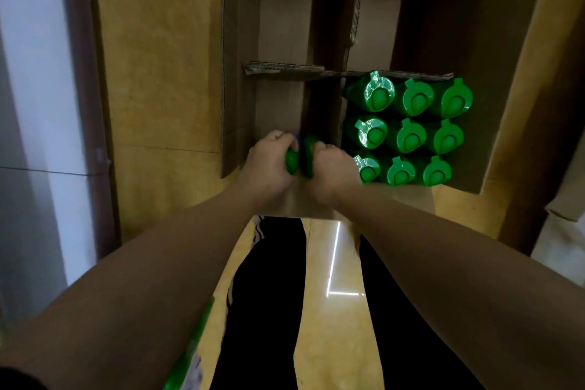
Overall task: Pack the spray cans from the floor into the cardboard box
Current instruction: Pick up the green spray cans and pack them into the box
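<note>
Spray cans — nine, with glossy rounded green caps — fill the near-right cell of the corrugated cardboard box; over its near-left cell, left hand and right hand each grip another.

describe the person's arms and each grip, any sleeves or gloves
Both forearms are bare, no sleeves on them. The left grip and right grip wear no gloves; no ring, watch or band shows. A dark patch at the bottom left corner may be a short sleeve, too cropped to tell.

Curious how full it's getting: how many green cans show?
11: nine cans in the box's near right compartment, one in the left hand, one in the right hand. More may be hidden.
</note>
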`<state>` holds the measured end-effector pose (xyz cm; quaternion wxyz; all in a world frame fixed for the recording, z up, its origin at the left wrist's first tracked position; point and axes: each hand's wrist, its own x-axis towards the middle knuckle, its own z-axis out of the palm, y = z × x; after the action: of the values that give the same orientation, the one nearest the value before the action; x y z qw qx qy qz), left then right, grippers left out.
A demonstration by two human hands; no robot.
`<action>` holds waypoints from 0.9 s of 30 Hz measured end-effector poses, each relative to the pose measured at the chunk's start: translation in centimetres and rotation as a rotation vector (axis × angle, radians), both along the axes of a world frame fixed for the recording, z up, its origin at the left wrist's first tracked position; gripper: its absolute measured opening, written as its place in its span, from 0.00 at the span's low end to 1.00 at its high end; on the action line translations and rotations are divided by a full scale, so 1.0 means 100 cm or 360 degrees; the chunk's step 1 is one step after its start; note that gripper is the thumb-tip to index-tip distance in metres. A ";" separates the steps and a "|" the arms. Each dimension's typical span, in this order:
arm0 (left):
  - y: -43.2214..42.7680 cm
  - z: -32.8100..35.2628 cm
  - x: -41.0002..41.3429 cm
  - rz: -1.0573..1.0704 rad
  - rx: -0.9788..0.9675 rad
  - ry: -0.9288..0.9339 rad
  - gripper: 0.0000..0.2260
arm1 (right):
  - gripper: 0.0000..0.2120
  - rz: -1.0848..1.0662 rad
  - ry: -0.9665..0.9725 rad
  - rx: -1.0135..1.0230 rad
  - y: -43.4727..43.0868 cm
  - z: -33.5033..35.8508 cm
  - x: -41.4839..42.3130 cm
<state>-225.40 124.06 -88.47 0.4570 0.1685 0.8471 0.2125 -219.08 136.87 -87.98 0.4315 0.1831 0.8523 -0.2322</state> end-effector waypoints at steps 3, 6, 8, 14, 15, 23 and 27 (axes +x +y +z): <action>-0.001 -0.011 0.004 0.0013 0.0008 -0.0018 0.21 | 0.22 0.0020 0.0025 0.0028 -0.004 -0.005 0.000; 0.002 -0.016 0.006 -0.0015 0.0017 -0.0034 0.25 | 0.24 0.0034 0.0035 0.0071 -0.005 -0.009 0.005; 0.003 -0.015 0.007 0.0007 0.0003 -0.0058 0.27 | 0.25 0.0031 0.0038 0.0077 -0.004 -0.010 0.008; 0.001 -0.005 0.010 0.0127 -0.0050 -0.0093 0.31 | 0.30 -0.0066 0.0058 -0.0028 -0.004 -0.010 0.014; 0.003 -0.002 0.010 0.0161 -0.0071 -0.0108 0.31 | 0.30 -0.0085 0.0057 -0.0041 -0.004 -0.008 0.015; 0.013 0.033 0.007 -0.0131 -0.0254 -0.0135 0.41 | 0.30 -0.0152 0.0152 -0.0102 0.015 0.034 0.022; 0.037 0.085 -0.007 -0.0186 -0.0269 0.0005 0.41 | 0.30 -0.0145 0.0184 -0.0073 0.047 0.086 0.012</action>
<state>-226.12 127.80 -79.93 0.4799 0.1786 0.8515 0.1130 -217.93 141.53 -79.38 0.3746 0.1979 0.8610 -0.2812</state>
